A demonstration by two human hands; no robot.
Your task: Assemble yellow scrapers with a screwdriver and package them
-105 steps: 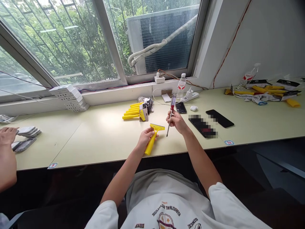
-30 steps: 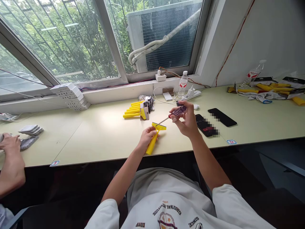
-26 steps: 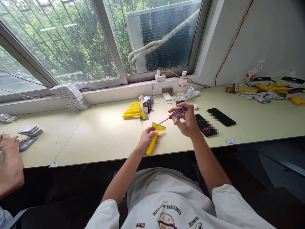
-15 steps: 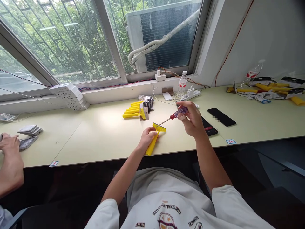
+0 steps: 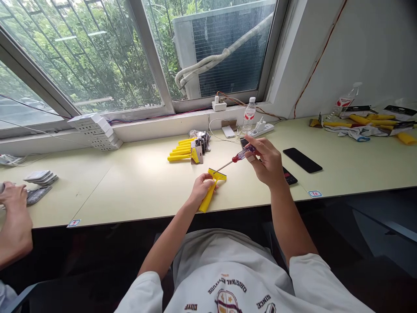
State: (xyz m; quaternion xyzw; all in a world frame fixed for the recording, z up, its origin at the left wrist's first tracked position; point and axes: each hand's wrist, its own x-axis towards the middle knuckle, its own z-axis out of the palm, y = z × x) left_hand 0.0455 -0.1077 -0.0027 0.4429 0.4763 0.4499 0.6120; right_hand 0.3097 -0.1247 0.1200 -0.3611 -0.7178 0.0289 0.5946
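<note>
Yellow plastic scraper (image 5: 205, 202) gripped in left hand (image 5: 202, 190), near the front edge of the desk (image 5: 130, 195); red-handled screwdriver (image 5: 243, 154) pinched in right hand (image 5: 265, 159), tip just above the scraper's head.

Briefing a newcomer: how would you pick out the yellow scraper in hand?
On the bench below the window, find the wearer's left hand. It grips a yellow scraper, unlike the yellow scrapers lying in a row by the sill.

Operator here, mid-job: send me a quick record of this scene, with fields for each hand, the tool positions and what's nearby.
Left hand: holds yellow plastic scraper by its handle
Right hand: holds screwdriver by its translucent handle
Screwdriver tip: at the scraper's head, contact unclear
Nearby: row of yellow scrapers; black smartphone
Far left: co-worker's hand
</note>
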